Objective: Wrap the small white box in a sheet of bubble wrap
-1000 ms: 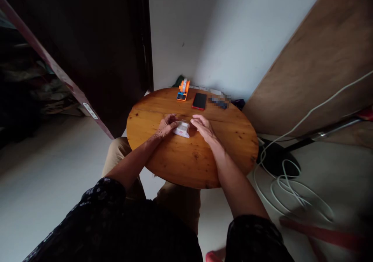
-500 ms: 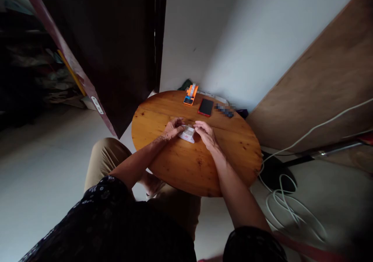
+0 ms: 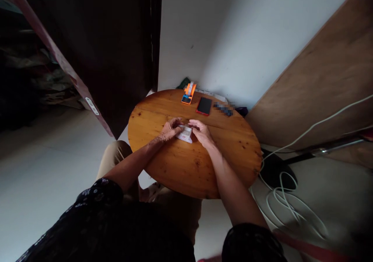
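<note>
Left fingers lightly clamped a small, white, boxy, paper-like packet, likely light, crushable, best held by its ends, beside parted right fingers.

Landmark: oval wooden table. On it, near the middle: small white packet, left hand gripping its left side, right hand at its right. Toward the table's wall-side edge: orange tape dispenser, red-edged phone, pixelated dark item. Right of table, on floor: looped white cable.
</note>
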Demonstrator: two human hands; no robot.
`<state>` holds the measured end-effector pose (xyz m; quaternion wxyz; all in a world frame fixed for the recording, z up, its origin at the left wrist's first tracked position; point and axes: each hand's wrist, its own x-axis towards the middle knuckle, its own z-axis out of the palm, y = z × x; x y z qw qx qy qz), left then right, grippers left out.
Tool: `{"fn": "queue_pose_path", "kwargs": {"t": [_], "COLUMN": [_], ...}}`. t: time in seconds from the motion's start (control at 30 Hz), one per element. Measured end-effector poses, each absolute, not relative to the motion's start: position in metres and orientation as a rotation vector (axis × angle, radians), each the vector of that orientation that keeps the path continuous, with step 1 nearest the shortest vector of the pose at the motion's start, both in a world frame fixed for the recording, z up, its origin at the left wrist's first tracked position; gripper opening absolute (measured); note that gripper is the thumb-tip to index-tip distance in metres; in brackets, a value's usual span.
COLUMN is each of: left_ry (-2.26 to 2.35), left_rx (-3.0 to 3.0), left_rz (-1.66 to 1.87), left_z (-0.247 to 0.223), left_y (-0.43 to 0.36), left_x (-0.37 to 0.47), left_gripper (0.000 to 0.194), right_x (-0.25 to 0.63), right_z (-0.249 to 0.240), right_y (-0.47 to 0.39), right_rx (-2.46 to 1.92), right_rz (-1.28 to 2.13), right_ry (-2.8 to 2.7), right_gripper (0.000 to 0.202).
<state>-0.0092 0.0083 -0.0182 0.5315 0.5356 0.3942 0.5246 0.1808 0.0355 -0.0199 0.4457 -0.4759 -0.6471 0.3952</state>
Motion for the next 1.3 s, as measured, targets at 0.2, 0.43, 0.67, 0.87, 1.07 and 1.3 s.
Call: {"fn": "queue_pose_path", "kwargs": {"t": [0.2,0.43,0.67,0.87,1.07,1.3], "left_ry": [0.933,0.918,0.91,0.901,0.863,0.931], "left_rx": [1.296,1.346,1.317,1.31,1.301,1.315], "left_rz": [1.235,1.236,1.227,1.239,1.237,1.209], "left_z": [-0.022,-0.021,-0.021,-0.02,-0.022,-0.022], "left_y": [0.01,0.01,0.008,0.007,0.005,0.005], "left_x": [-0.011,-0.012,-0.01,-0.01,-0.01,-0.004], "left_gripper": [0.061,0.064,0.063,0.063,0.069,0.052], "right_x": [0.177,0.175,0.176,0.172,0.165,0.177], "right_z": [-0.025,-0.019,-0.013,-0.005,-0.009,0.004], "right_y": [0.044,0.039,0.037,0.051,0.056,0.038], "right_rx": [-1.171,-1.158,-1.221,-1.272,-1.244,-1.156], "right_rz": [0.96,0.984,1.048,1.06,1.019,0.982], "right_ry": [-1.582,-1.567,-1.563,-1.564,-1.512,-1.549], "right_gripper": [0.024,0.019,0.017,0.016,0.025,0.016]}}
